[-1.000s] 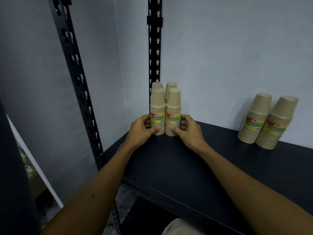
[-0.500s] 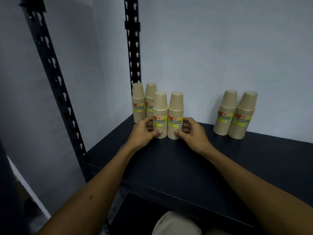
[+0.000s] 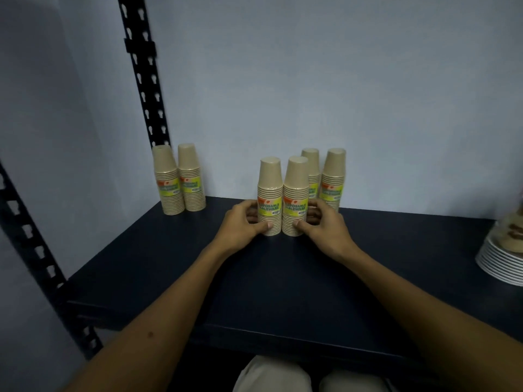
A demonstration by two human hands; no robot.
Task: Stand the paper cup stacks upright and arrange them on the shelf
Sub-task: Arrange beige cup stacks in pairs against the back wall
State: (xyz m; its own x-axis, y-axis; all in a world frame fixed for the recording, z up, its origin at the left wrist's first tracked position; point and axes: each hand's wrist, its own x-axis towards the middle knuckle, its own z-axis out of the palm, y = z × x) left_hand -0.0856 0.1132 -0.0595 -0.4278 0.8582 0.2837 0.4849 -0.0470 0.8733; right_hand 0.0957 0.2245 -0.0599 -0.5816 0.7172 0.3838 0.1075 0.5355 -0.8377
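1. A person's two bare forearms reach forward over a dark shelf (image 3: 283,278) set against a pale wall (image 3: 311,94).
2. The left hand (image 3: 240,227) grasps the left stack (image 3: 269,196) of a pair of paper cups. Its thumb lies across the front near the base, and its fingers (image 3: 252,219) curl round the far left side.
3. The right hand (image 3: 325,230) grasps the right stack (image 3: 295,198) in the same way, thumb on the front near the base and fingers wrapped round the right side.
4. These two held stacks stand upright, cups upside down, touching each other, between the two hands. Each carries a yellow and green label with printed words, just above the thumbs.
5. Just behind the right hand's fingers stand two more upright stacks (image 3: 334,179), close to the wall. The nearer held pair partly hides one of them.
6. Well to the left of the left hand's fingers, at the shelf's back corner, another pair of upright stacks (image 3: 181,182) stands side by side and touching.
7. A black slotted metal upright (image 3: 144,80) rises behind that corner pair; a second one (image 3: 31,244) runs up the left edge of the view.
8. Far to the right of the right hand, a pile of white plates (image 3: 501,261) sits at the picture's edge, with something blurred on top.
9. Pale trouser knees (image 3: 268,374) show below the shelf's front edge.
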